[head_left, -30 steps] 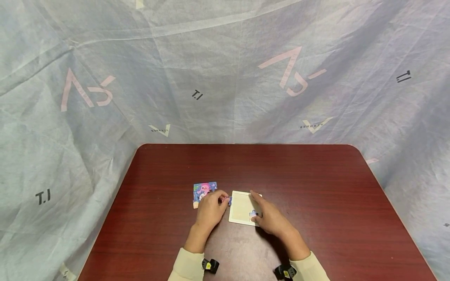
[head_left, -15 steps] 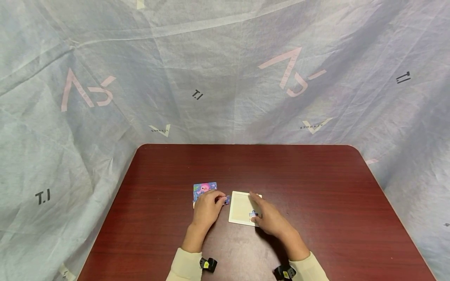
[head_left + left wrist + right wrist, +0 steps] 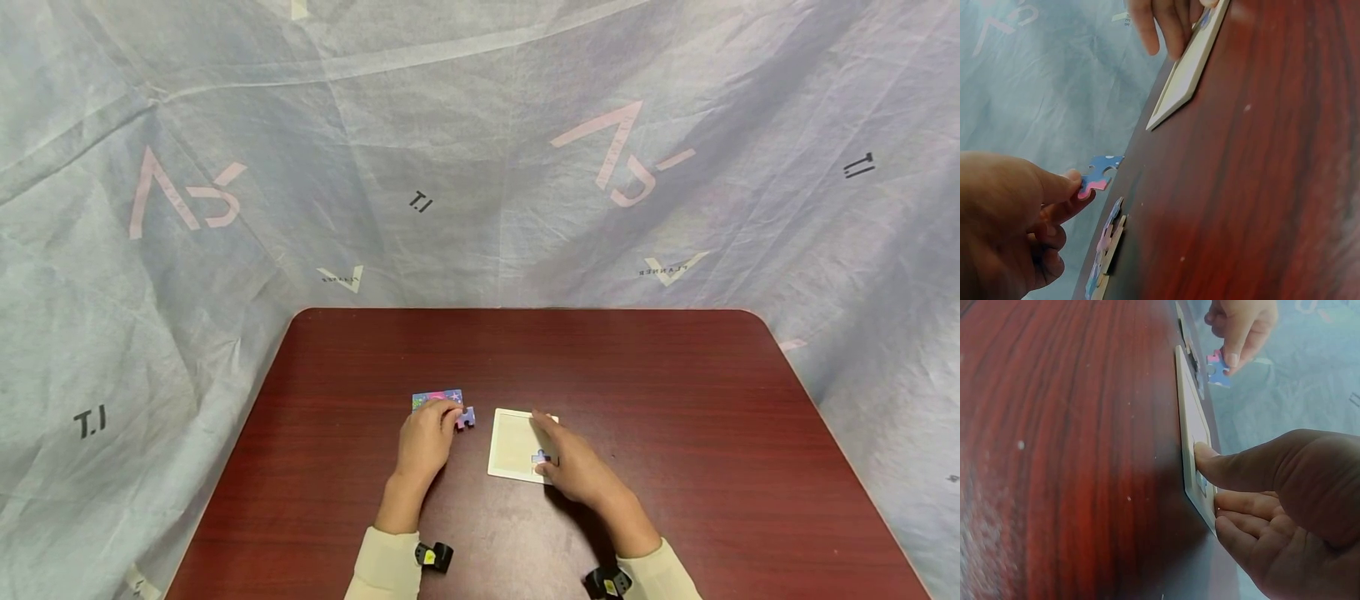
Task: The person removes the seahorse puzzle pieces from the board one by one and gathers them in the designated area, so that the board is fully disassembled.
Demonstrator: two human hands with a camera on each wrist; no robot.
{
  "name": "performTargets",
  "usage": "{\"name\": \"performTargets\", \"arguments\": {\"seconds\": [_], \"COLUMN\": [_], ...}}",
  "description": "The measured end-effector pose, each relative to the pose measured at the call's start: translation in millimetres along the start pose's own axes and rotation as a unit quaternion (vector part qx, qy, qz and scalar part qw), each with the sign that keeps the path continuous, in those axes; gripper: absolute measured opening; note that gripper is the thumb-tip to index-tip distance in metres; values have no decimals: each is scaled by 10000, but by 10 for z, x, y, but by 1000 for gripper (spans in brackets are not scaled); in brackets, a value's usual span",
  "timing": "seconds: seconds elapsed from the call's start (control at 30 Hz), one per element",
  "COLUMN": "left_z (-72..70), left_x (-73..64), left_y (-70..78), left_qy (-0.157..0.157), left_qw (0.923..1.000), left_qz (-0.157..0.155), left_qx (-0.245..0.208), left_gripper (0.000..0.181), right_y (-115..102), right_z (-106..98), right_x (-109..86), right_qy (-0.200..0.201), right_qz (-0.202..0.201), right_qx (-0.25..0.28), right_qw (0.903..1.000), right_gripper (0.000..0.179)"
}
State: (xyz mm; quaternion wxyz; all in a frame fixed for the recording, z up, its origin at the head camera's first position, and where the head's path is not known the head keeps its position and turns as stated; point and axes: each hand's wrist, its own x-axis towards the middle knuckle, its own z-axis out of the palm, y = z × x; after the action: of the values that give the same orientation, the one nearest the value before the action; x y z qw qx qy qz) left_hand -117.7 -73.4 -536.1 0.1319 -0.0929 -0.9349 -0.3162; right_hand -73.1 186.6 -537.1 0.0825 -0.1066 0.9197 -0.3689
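My left hand [image 3: 426,437] pinches a blue and pink jigsaw piece [image 3: 1100,175] between thumb and forefinger, held above the table. Just beneath and behind that hand lie several joined jigsaw pieces [image 3: 429,398], flat on the table and partly hidden by it. A pale jigsaw tray [image 3: 512,443] lies to their right. My right hand [image 3: 576,460] grips the tray's right side, the thumb [image 3: 1210,461] on top and the fingers along its outer edge. One small blue and pale jigsaw piece [image 3: 539,456] lies in the tray beside that thumb.
The dark red wooden table [image 3: 675,392] extends around both hands. Grey cloth [image 3: 480,150] with printed marks hangs behind and at the sides. A black wrist camera [image 3: 435,557] sits at the left cuff, another black wrist camera [image 3: 607,582] at the right.
My left hand has moved leftward, away from the tray and over the joined pieces, carrying the jigsaw piece. My right hand and the tray have stayed put.
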Motion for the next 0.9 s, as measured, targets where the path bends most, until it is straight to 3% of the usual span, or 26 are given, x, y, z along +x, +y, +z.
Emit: {"name": "performTargets", "arguments": {"seconds": [0.3,0.53,0.9], "left_z": [-57,-51,-28], "left_x": [57,100,124], "left_y": [-57,-120,-128], "left_qy": [29,101,-59], "left_qw": [9996,9996,9993], "left_qz": [-248,-262,-362], "left_qx": [-109,-54,30], "left_gripper": [10,10,11], "right_y": [-5,-3,3], "right_z": [4,6,19], "right_x": [0,-2,6], "right_qy": [18,38,56], "right_qz": [34,27,-18], "right_qx": [0,-25,-24], "right_qw": [10000,10000,10000], "right_gripper": [79,79,78]}}
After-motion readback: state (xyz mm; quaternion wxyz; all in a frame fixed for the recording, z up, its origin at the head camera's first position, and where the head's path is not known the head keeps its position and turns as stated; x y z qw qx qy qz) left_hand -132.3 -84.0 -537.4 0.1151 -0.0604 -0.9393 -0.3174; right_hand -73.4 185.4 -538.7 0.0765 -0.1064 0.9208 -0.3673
